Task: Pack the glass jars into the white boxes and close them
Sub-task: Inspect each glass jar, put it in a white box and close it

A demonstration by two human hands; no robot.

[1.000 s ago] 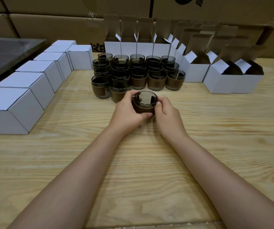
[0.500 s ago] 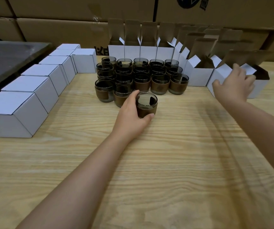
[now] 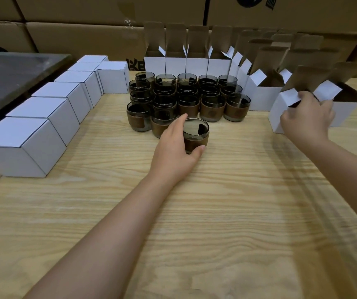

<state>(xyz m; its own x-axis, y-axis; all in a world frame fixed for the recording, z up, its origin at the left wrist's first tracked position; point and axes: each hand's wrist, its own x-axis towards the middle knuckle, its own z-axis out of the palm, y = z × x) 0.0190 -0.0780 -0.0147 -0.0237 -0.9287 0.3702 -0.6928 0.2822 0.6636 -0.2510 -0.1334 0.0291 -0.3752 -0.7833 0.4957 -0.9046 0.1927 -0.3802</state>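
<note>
Two hands at work: the left hand (image 3: 173,147) wraps thumb and fingers around a glass jar (image 3: 195,134) standing upright on the wooden table (image 3: 216,201), just in front of the cluster of other jars (image 3: 186,98). Well apart to the right, the right hand (image 3: 306,117) grips the top edge of an open white box (image 3: 277,115). More open boxes (image 3: 186,64) line the back, closed boxes (image 3: 44,113) run down the left, and brown cartons (image 3: 82,37) are stacked behind.

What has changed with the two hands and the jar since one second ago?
The right hand let go of the jar, moved right and away, and now grips the open white box. The left hand still holds the jar; the other jars and closed boxes stayed.
</note>
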